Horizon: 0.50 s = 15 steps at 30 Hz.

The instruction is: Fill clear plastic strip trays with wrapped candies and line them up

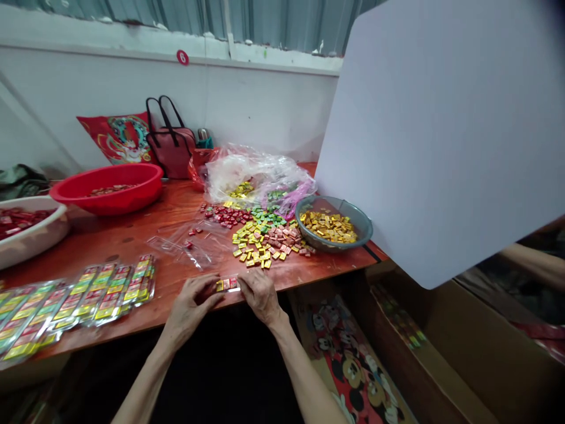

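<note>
At the near edge of the red-brown wooden table (128,244), my left hand (189,306) and my right hand (260,297) pinch a short row of small foil-wrapped cubes (227,284) between them. The row is red and gold, and my fingers partly hide its ends. Just beyond my hands lies a loose spread of gold, green and pink wrapped cubes (265,238). A clear plastic sleeve (189,244) lies to its left, with a few red cubes inside. Filled plastic strips of cubes (75,309) lie in overlapping rows left of my left hand.
A grey bowl of gold cubes (333,224) stands at the table's right, with a plastic bag (256,176) behind it. A red basin (106,188) and white basin (26,229) stand left. A white board (441,129) rises right, above a cardboard box (441,335). Another person's forearm (536,265) shows far right.
</note>
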Available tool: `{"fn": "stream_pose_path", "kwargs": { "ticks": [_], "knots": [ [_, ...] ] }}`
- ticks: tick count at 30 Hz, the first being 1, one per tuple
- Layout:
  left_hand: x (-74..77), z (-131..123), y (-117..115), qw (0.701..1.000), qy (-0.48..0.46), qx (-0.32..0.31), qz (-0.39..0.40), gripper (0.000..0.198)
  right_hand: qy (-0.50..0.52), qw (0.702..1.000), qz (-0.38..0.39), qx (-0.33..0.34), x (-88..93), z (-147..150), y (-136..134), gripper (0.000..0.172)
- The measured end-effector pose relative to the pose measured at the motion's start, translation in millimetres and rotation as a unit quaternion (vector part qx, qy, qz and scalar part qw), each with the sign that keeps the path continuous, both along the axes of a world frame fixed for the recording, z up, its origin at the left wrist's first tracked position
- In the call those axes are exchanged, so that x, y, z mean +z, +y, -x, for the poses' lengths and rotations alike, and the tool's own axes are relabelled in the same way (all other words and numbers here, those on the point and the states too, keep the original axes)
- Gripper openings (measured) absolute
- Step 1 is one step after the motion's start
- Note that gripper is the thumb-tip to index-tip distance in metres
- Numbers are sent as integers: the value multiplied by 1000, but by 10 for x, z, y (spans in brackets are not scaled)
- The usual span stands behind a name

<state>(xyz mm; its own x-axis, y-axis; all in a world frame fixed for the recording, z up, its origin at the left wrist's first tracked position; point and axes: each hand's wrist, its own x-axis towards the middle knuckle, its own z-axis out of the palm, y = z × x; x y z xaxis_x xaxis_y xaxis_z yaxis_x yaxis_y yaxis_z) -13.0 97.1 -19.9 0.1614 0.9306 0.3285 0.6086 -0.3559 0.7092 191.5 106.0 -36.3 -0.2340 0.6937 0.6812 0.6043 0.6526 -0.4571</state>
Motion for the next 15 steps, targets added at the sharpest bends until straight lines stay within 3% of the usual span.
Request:
{"fn": "stream_pose_path", "kwargs": {
  "ticks": [9,15],
  "knots": [
    [-31,-2,-13,1000,8,5,-13,38,89,994,54,37,129,-84,-81,15],
    [-29,-14,-17,1000,7,5,-15,35,163,977,123,-67,292,-402,24,15]
  ]
}}
